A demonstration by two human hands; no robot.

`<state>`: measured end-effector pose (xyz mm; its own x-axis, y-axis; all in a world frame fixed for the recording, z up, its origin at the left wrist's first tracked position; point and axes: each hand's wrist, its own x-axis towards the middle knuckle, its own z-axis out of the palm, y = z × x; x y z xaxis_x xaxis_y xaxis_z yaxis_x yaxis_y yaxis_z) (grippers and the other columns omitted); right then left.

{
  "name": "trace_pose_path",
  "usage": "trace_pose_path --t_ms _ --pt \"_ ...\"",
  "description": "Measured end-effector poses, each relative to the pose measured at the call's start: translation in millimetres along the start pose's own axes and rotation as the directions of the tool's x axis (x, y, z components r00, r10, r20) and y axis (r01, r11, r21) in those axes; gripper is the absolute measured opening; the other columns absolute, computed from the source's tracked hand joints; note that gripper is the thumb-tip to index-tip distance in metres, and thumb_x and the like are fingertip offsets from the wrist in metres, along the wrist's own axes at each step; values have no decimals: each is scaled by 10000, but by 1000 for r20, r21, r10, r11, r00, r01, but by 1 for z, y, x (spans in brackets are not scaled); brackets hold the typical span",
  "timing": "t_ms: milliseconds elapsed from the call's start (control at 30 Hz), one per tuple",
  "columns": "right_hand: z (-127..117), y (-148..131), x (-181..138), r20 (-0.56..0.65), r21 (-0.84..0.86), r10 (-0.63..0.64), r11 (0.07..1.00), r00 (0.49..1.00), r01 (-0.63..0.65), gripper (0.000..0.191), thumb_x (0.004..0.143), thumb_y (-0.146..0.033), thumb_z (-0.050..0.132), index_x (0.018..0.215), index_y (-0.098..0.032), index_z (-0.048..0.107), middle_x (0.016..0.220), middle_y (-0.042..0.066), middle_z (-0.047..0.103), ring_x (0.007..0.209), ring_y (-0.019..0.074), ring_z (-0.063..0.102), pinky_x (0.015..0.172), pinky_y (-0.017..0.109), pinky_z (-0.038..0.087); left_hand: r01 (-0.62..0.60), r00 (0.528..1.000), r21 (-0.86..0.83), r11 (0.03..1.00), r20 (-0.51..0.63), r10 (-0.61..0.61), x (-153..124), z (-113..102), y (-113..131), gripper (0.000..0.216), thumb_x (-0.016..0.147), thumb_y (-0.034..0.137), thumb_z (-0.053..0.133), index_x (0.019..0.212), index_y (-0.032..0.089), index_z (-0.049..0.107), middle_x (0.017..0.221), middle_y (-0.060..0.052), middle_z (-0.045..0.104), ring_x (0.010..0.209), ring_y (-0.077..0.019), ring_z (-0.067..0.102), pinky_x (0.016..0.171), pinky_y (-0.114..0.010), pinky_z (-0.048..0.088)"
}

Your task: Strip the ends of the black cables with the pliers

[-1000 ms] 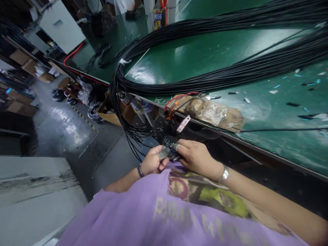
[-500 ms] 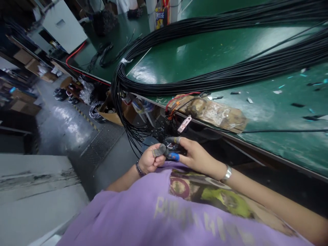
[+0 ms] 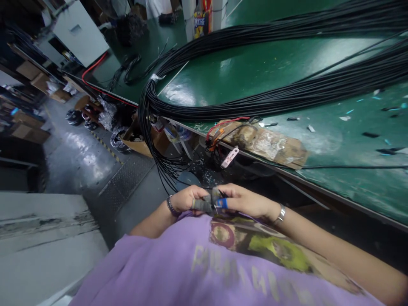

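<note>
In front of the purple shirt, my left hand (image 3: 188, 199) is closed, its covered thumb and fingertips pinched together on what looks like the end of a black cable. My right hand (image 3: 245, 202) meets it fingertip to fingertip, also closed, with a blue band on one finger and grey covers on others. A thin dark piece shows between the right fingers; the fingers hide most of it. Just beyond my left hand, loose ends of a thick black cable bundle (image 3: 191, 111) hang over the table edge.
The bundle loops across a green table (image 3: 255, 63). At its near edge lie a taped cardboard piece (image 3: 270, 146), red and orange wires (image 3: 216, 135) and a pale tag (image 3: 230, 157). Cut scraps (image 3: 369, 134) litter the right side. Below stand a cardboard box (image 3: 140, 146) and a blue-grey round thing (image 3: 188, 180).
Both hands have lowered slightly. My right fingers, spread apart earlier, have closed in against the left fingertips. The cable bundle and table things stay where they were.
</note>
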<state>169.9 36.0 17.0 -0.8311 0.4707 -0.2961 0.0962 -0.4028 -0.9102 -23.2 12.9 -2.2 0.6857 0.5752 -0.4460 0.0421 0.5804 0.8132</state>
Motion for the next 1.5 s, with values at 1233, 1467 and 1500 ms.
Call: trace_pose_path --t_ms 1233,1467,1500 --pt "-17 -15 23 -729 347 -45 836 684 425 436 582 -549 742 583 -177 513 472 -60 372 444 60 270 412 213 207 -429 752 637 641 -142 644 54 -20 33 449 725 567 595 631 127 588 526 9 517 512 -74 463 534 -187 415" --pt "-15 -12 22 -704 369 1 855 711 364 489 607 -658 657 621 -191 515 447 -70 350 409 60 239 376 212 147 -455 745 638 622 -110 658 52 -22 35 450 711 560 617 625 119 593 536 2 541 493 -67 463 512 -178 412" --pt "-15 -11 21 -694 386 11 850 720 359 504 600 -677 646 612 -194 504 447 -69 351 404 58 236 372 211 140 -458 746 636 621 -105 658 51 -22 35 447 716 557 614 627 119 597 528 3 541 485 -67 463 506 -177 410"
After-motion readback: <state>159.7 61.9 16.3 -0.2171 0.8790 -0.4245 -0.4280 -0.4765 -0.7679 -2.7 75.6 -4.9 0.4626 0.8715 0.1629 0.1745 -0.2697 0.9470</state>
